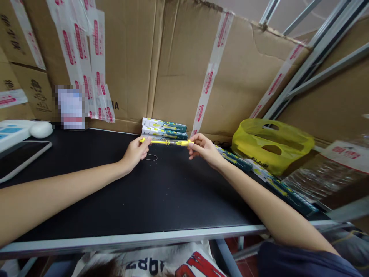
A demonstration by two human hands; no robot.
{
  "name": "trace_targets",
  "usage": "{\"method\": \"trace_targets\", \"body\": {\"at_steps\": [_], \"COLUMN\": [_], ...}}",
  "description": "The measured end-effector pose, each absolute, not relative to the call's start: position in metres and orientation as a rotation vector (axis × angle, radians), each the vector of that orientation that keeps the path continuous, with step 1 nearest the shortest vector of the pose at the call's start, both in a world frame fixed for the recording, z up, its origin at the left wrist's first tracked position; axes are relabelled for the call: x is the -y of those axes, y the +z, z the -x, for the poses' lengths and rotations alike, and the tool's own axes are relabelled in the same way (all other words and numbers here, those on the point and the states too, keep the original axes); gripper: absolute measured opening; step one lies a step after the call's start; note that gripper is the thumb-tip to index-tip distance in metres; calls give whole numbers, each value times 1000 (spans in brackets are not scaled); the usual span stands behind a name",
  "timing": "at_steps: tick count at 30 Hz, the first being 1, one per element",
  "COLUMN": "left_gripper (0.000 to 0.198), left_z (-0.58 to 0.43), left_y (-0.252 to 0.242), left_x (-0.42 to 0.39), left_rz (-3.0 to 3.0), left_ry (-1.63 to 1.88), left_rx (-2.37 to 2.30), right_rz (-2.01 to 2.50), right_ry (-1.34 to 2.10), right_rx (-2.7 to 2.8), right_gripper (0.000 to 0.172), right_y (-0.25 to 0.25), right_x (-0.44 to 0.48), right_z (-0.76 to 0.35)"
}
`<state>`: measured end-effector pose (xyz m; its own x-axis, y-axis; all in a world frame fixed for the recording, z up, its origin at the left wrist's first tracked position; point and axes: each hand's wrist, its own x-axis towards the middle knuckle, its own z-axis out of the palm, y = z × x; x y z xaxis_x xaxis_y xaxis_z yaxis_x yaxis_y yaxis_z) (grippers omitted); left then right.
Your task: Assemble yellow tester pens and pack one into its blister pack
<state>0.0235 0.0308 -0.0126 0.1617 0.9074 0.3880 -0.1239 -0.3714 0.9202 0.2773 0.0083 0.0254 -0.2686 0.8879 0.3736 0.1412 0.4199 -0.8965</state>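
Note:
My left hand (135, 154) pinches the left end of a slim yellow stick-like tool (158, 142), held level above the black table (138, 204). The fingers of my right hand (205, 149) are closed on its thicker yellow right end. A short grey metal section shows between the yellow parts. Beneath my left fingers, a thin metal wire loop (154, 158) sticks out to the right; whether it joins the tool I cannot tell. Just behind the tool, two printed narrow boxes (165, 132) lie stacked by the cardboard wall.
More printed boxes (284, 188) lie along the right side, beside a yellow plastic bag (271, 144) and a clear-wrapped bottle pack (325, 173). On the left are a phone-like device (23, 159) and a white rounded object (40, 129). Cardboard (178, 77) walls the back.

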Motion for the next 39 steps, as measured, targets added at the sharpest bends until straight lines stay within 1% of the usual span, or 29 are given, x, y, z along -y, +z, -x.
{"method": "trace_targets", "body": {"at_steps": [3, 6, 9, 11, 13, 15, 20, 23, 26, 33, 39], "left_gripper": [33, 32, 32, 32, 32, 32, 33, 32, 32, 31, 31], "left_z": [-23, -23, -24, -24, -23, -23, -22, -22, -22, -23, -22], "left_y": [-12, -12, -12, -11, -11, -9, -7, -7, -8, -10, -11], "left_x": [-30, -29, -29, -29, -29, -29, -28, -29, -30, -30, -32], "left_rz": [-1490, -1486, -1490, -1489, -1475, -1447, -1392, -1393, -1401, -1426, -1406], "left_ry": [1383, 1381, 1388, 1397, 1404, 1406, 1410, 1404, 1399, 1387, 1407], "left_rx": [-797, -794, -783, -777, -784, -805, -827, -824, -816, -804, -802], "right_rz": [896, 1019, 1138, 1112, 1055, 1023, 1044, 1052, 1038, 1023, 918], "right_ry": [898, 923, 970, 977, 935, 806, 299, 166, 172, 450, 474], "right_rx": [1703, 1669, 1714, 1760, 1818, 1908, 2070, 2095, 2089, 2035, 2105], "right_gripper": [37, 35, 41, 40, 34, 29, 21, 20, 23, 29, 32], "right_y": [29, 30, 28, 27, 27, 27, 28, 29, 30, 30, 27], "right_x": [-7, -7, -8, -9, -8, -8, -6, -4, -4, -5, -5], "right_z": [-278, -278, -279, -279, -281, -283, -286, -287, -287, -287, -287]}}
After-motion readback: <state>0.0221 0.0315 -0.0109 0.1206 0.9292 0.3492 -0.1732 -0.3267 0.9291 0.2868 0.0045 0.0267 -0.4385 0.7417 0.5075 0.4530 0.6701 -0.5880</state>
